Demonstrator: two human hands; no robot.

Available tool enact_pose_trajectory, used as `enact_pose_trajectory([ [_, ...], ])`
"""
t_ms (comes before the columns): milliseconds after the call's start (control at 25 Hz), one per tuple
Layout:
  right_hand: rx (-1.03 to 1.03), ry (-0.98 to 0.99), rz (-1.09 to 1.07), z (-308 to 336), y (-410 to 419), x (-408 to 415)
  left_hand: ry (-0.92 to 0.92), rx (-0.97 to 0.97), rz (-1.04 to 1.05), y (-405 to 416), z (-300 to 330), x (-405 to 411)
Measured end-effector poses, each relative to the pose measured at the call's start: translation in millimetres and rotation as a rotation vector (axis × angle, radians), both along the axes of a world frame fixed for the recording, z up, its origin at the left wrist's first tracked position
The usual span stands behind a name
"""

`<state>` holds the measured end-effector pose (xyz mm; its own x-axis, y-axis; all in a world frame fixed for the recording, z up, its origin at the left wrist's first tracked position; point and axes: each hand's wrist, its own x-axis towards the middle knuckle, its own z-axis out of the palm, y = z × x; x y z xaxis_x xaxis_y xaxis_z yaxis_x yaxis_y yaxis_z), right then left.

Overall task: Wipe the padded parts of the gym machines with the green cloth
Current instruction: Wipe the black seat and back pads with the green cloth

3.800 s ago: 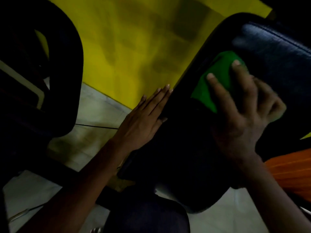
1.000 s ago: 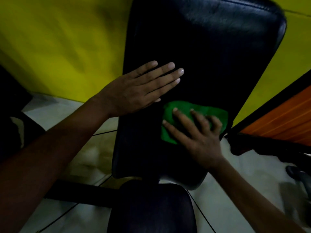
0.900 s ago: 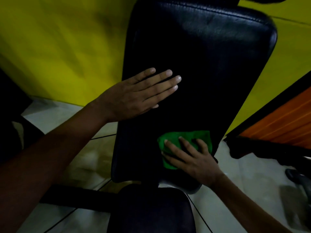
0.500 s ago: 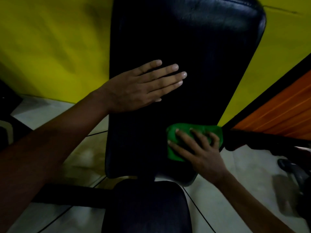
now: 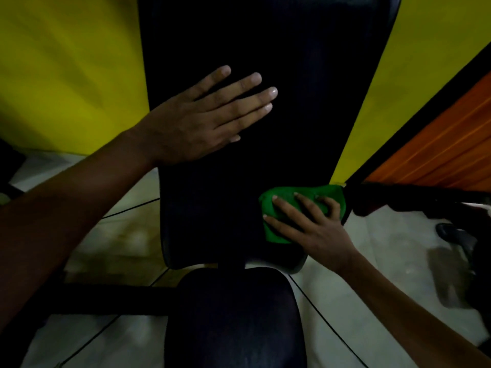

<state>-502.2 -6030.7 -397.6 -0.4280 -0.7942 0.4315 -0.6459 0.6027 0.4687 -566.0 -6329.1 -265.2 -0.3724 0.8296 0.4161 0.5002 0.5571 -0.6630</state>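
A tall black padded backrest (image 5: 265, 49) of a gym bench fills the middle of the view, with the black padded seat (image 5: 233, 320) below it. My left hand (image 5: 204, 120) lies flat on the left side of the backrest, fingers straight. My right hand (image 5: 310, 229) presses the green cloth (image 5: 289, 197) against the lower right edge of the backrest, fingers spread over it. Part of the cloth hangs over the pad's right side.
A yellow wall (image 5: 66, 70) stands behind the bench, with an orange panel (image 5: 446, 147) at the right. Pale floor tiles (image 5: 125, 235) lie below. A dark machine part (image 5: 414, 200) juts in at the right, and a black frame bar (image 5: 106, 298) runs left of the seat.
My right hand has slid the cloth down the backrest and then out to its lower right edge. My left hand has stayed flat on the pad.
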Motion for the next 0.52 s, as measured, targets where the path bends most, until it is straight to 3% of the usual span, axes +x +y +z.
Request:
enact_pose_trajectory([
  [120,0.091,-0.033,0.047,-2,8,5,-0.001,0.0,0.006,1,-7,1],
  [320,-0.255,0.062,-0.137,15,-6,-2,-0.044,-0.01,0.017,4,-33,12],
  [520,0.047,0.014,-0.004,-35,9,16,-0.028,-0.006,0.03,3,-36,13],
])
